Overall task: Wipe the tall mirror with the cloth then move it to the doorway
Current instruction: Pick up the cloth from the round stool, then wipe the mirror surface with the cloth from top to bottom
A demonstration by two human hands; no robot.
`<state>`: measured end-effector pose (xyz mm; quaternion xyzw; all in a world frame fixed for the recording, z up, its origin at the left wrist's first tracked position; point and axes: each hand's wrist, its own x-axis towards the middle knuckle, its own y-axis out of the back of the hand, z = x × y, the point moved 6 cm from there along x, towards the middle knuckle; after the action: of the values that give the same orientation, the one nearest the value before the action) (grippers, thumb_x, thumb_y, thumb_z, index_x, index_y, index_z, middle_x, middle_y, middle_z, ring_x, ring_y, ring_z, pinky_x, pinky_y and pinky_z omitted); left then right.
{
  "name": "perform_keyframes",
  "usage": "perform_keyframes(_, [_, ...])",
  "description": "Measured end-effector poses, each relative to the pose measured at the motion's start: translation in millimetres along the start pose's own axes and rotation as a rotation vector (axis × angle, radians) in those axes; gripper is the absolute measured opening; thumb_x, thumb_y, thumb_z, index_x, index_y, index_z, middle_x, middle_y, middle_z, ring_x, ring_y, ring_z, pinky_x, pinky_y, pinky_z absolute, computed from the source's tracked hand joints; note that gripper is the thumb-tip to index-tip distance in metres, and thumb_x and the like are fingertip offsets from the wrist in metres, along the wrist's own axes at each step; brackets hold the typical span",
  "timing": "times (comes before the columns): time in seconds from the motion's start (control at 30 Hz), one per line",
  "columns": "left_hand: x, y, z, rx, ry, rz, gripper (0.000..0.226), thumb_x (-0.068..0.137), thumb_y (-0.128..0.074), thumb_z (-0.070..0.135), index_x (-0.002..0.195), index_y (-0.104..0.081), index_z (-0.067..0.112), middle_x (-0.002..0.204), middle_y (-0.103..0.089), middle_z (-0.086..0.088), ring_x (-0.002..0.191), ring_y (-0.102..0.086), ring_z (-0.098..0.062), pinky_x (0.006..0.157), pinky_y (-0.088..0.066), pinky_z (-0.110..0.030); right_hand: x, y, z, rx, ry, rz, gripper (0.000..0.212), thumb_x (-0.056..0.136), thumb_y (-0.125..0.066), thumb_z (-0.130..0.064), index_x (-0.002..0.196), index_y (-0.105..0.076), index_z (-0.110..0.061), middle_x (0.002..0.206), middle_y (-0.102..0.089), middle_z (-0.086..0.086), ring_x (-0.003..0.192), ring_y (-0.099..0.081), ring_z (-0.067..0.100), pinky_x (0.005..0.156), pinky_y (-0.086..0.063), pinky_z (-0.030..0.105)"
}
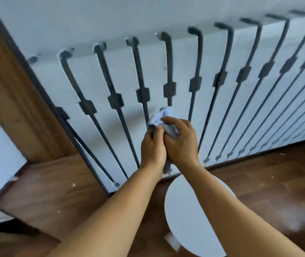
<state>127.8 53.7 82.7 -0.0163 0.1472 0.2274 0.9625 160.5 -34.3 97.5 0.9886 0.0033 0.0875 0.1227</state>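
Note:
Both my hands are raised together at the middle of the view, in front of a white wall with black railing bars. A crumpled pale grey-white cloth (161,116) sticks up between them. My left hand (152,148) grips its lower part, and a dark end of it hangs below my palms. My right hand (182,142) pinches the top of the cloth with thumb and fingers. I cannot pick out a tall mirror with any certainty; the picture is blurred by motion.
A row of black metal balusters (169,71) runs along the white wall. A brown wooden door frame (12,93) with a dark edge stands at the left. A round white stool (190,216) sits under my right forearm on the dark wood floor (270,182).

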Motion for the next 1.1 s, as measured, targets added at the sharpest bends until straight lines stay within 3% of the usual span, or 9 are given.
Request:
perform_keyframes(0.1, [-17.4,44.2,58.1,-0.091,-0.085,0.058,0.034,0.091,-0.045,0.045,0.107,-0.065,0.022,0.101,-0.073,-0.008,0.09,-0.069,-0.024,0.067,-0.054,-0.033,-5.4,-21.1,-72.5,0.098,0.077,-0.073,0.027,0.083,-0.064,-0.02,0.102,-0.061,-0.039,0.104,-0.048,-0.016,0.1,-0.054,0.003,0.083,-0.048,0.019])
perform_keyframes(0.3, [-60.3,134.4,135.5,-0.189,-0.187,0.121,0.025,0.087,-0.052,0.033,0.074,-0.07,0.022,0.084,-0.073,-0.007,0.086,-0.069,-0.027,0.078,-0.054,-0.042,-44.7,-61.9,-184.1,0.223,0.287,-0.185,0.03,0.083,-0.058,-0.02,0.112,-0.06,-0.03,0.123,-0.044,-0.009,0.104,-0.046,-0.016,0.079,-0.038,-0.001])
perform_keyframes(0.4, [-80.1,187.8,163.1,-0.223,-0.205,0.11,0.022,0.076,-0.056,0.027,0.065,-0.074,0.023,0.084,-0.073,-0.008,0.092,-0.069,-0.032,0.088,-0.054,-0.048,-69.1,-92.0,-232.8,0.22,0.373,-0.192,0.036,0.079,-0.049,-0.04,0.113,-0.061,-0.034,0.127,-0.048,-0.009,0.116,-0.045,-0.005,0.095,-0.038,0.011])
perform_keyframes(0.53, [-107.7,269.6,190.3,-0.198,-0.294,0.136,0.014,0.082,-0.059,0.029,0.077,-0.071,0.024,0.095,-0.073,-0.01,0.092,-0.069,-0.029,0.087,-0.055,-0.047,-112.4,-144.5,-286.6,0.198,0.453,-0.177,0.036,0.086,-0.047,-0.031,0.12,-0.058,-0.035,0.131,-0.051,-0.008,0.124,-0.044,0.008,0.106,-0.037,0.033])
perform_keyframes(0.63, [-125.2,332.5,206.5,-0.175,-0.363,0.197,0.007,0.085,-0.061,0.028,0.085,-0.066,0.024,0.096,-0.072,-0.01,0.09,-0.069,-0.028,0.085,-0.056,-0.048,-143.2,-185.2,-322.3,0.243,0.481,-0.193,0.034,0.092,-0.051,-0.017,0.121,-0.057,-0.031,0.122,-0.053,-0.012,0.119,-0.048,0.007,0.102,-0.04,0.023])
perform_keyframes(0.77, [-147.3,403.0,226.8,-0.152,-0.395,0.163,0.014,0.087,-0.059,0.028,0.091,-0.07,0.023,0.099,-0.073,-0.009,0.092,-0.069,-0.025,0.083,-0.056,-0.043,-181.6,-230.1,-368.0,0.298,0.526,-0.164,0.03,0.093,-0.054,-0.016,0.12,-0.06,-0.027,0.118,-0.052,-0.015,0.112,-0.047,-0.008,0.092,-0.033,0.003])
perform_keyframes(0.9, [-162.0,438.5,244.6,-0.201,-0.412,0.067,0.014,0.088,-0.057,0.021,0.085,-0.071,0.022,0.097,-0.073,-0.008,0.089,-0.068,-0.021,0.072,-0.051,-0.03,-199.5,-251.2,-402.2,0.318,0.613,-0.094,0.029,0.091,-0.057,-0.009,0.113,-0.063,-0.026,0.114,-0.057,-0.012,0.108,-0.051,-0.006,0.089,-0.035,0.003])
perform_keyframes(1.03, [-161.1,457.2,264.9,-0.25,-0.439,-0.003,0.019,0.086,-0.057,0.015,0.096,-0.073,0.012,0.1,-0.072,-0.014,0.091,-0.065,-0.023,0.079,-0.049,-0.032,-197.9,-263.3,-431.2,0.34,0.678,-0.046,0.034,0.088,-0.058,-0.001,0.102,-0.062,-0.032,0.104,-0.055,-0.023,0.098,-0.052,-0.016,0.082,-0.037,0.001])
perform_keyframes(1.1, [-155.8,460.5,274.9,-0.233,-0.481,-0.022,0.022,0.084,-0.056,0.01,0.099,-0.072,0.007,0.097,-0.07,-0.015,0.089,-0.063,-0.023,0.078,-0.048,-0.032,-186.7,-267.9,-438.0,0.33,0.689,-0.01,0.035,0.087,-0.059,-0.001,0.099,-0.063,-0.033,0.103,-0.055,-0.024,0.1,-0.055,-0.008,0.082,-0.038,0.001])
